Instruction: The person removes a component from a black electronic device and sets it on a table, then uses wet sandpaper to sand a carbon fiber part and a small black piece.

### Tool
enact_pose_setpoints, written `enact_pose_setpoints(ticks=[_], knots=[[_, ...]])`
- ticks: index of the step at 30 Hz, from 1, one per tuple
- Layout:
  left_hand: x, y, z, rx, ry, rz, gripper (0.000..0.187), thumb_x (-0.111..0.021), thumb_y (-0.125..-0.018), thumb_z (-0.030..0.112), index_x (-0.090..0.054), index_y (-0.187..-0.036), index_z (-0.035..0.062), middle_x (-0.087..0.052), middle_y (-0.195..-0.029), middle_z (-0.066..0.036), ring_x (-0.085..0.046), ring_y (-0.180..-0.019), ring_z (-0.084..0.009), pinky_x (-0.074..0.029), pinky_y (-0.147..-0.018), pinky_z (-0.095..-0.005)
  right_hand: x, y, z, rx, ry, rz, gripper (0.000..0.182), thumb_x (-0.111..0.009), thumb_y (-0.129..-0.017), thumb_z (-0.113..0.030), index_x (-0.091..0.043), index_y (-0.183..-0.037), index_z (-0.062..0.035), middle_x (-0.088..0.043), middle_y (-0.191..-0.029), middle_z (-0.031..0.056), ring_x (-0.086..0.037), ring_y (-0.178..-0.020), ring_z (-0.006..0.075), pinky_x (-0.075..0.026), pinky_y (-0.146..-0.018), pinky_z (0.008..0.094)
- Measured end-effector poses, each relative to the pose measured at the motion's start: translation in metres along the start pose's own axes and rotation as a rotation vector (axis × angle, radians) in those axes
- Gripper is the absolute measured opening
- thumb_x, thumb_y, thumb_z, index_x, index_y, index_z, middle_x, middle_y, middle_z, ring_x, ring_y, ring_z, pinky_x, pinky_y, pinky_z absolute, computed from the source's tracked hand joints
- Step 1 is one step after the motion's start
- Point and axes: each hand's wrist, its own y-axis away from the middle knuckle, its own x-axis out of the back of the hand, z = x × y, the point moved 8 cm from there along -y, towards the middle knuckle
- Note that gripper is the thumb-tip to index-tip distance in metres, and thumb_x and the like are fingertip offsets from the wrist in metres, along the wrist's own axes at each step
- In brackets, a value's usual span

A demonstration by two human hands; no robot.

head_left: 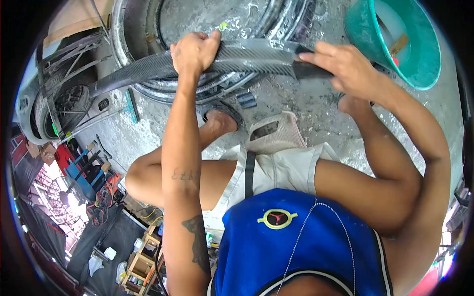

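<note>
A long, curved dark strip (256,56) with a woven, carbon-like pattern and a wet shine lies across the upper middle, over several tyres or rings. My left hand (193,52) is wrapped round its top edge left of the middle. Near the strip's right end, my right hand (345,66) presses a small black piece (303,51) against the surface with its fingertips; most of that piece is hidden. The strip narrows toward the left and reaches a wheel.
A green basin (350,22) with cloudy water and a brush-like tool stands at the upper right. Stacked rings (123,29) lie under the strip. A dark block (246,100) and a teal-headed squeegee (132,105) are on the floor. Wooden shelving (140,266) is at lower left.
</note>
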Motion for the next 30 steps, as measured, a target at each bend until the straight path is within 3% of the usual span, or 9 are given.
enact_pose_setpoints(ticks=[3, 10, 11, 14, 20, 26, 30], knots=[[0.006, -0.001, 0.005, 0.033, 0.026, 0.001, 0.055, -0.053, -0.085, 0.056, -0.081, -0.095, 0.0098, -0.074, -0.101, -0.022, -0.067, -0.106, -0.0373, -0.036, -0.110, -0.0418, -0.002, -0.023, -0.001, 0.049, 0.026, 0.026, 0.060, -0.068, -0.066, 0.003, -0.064, -0.125, -0.0034, -0.058, -0.099, 0.0116, -0.065, -0.083, 0.0348, -0.053, -0.070, 0.0455], [-0.002, -0.008, -0.004, 0.003, 0.021, 0.038, 0.056, -0.054, -0.085, 0.057, -0.080, -0.099, 0.0095, -0.073, -0.102, -0.024, -0.067, -0.107, -0.0381, -0.034, -0.113, -0.0429, 0.003, 0.009, 0.000, 0.055, 0.004, -0.047, 0.065, -0.070, -0.062, 0.004, -0.063, -0.126, -0.0023, -0.057, -0.100, 0.0115, -0.065, -0.083, 0.0337, -0.054, -0.069, 0.0435], [0.002, -0.005, 0.001, 0.024, -0.019, -0.019, 0.056, -0.054, -0.085, 0.057, -0.080, -0.100, 0.0096, -0.073, -0.102, -0.024, -0.067, -0.107, -0.0384, -0.035, -0.113, -0.0443, 0.007, 0.004, -0.004, 0.118, -0.010, 0.045, 0.064, -0.070, -0.061, 0.005, -0.064, -0.124, -0.0020, -0.057, -0.099, 0.0115, -0.065, -0.082, 0.0332, -0.053, -0.067, 0.0429], [0.006, -0.001, 0.007, 0.004, 0.015, 0.007, 0.056, -0.053, -0.085, 0.057, -0.080, -0.098, 0.0105, -0.074, -0.101, -0.023, -0.068, -0.106, -0.0385, -0.035, -0.112, -0.0457, -0.003, -0.020, -0.008, 0.110, 0.027, 0.042, 0.061, -0.069, -0.062, 0.005, -0.064, -0.123, -0.0025, -0.057, -0.099, 0.0115, -0.065, -0.082, 0.0322, -0.053, -0.066, 0.0425], [0.001, -0.007, 0.002, -0.004, -0.030, -0.035, 0.055, -0.052, -0.085, 0.056, -0.080, -0.098, 0.0104, -0.074, -0.102, -0.023, -0.067, -0.106, -0.0386, -0.035, -0.112, -0.0439, 0.005, 0.009, 0.000, 0.087, -0.022, -0.018, 0.058, -0.068, -0.062, 0.005, -0.066, -0.120, -0.0025, -0.056, -0.095, 0.0120, -0.064, -0.079, 0.0332, -0.052, -0.066, 0.0430], [0.003, -0.004, 0.008, -0.023, 0.011, 0.041, 0.055, -0.053, -0.084, 0.056, -0.080, -0.099, 0.0098, -0.073, -0.103, -0.024, -0.067, -0.106, -0.0386, -0.035, -0.112, -0.0438, -0.004, -0.021, -0.012, 0.107, -0.028, 0.057, 0.050, -0.065, -0.068, 0.003, -0.067, -0.118, -0.0019, -0.055, -0.095, 0.0126, -0.063, -0.077, 0.0339, -0.052, -0.065, 0.0431], [0.006, -0.005, 0.002, 0.026, 0.037, 0.011, 0.056, -0.053, -0.084, 0.055, -0.080, -0.097, 0.0087, -0.073, -0.102, -0.025, -0.067, -0.106, -0.0378, -0.035, -0.112, -0.0424, 0.003, -0.003, -0.007, 0.120, 0.024, 0.009, 0.058, -0.067, -0.067, 0.002, -0.066, -0.125, -0.0052, -0.054, -0.094, 0.0104, -0.063, -0.076, 0.0317, -0.053, -0.063, 0.0416]])
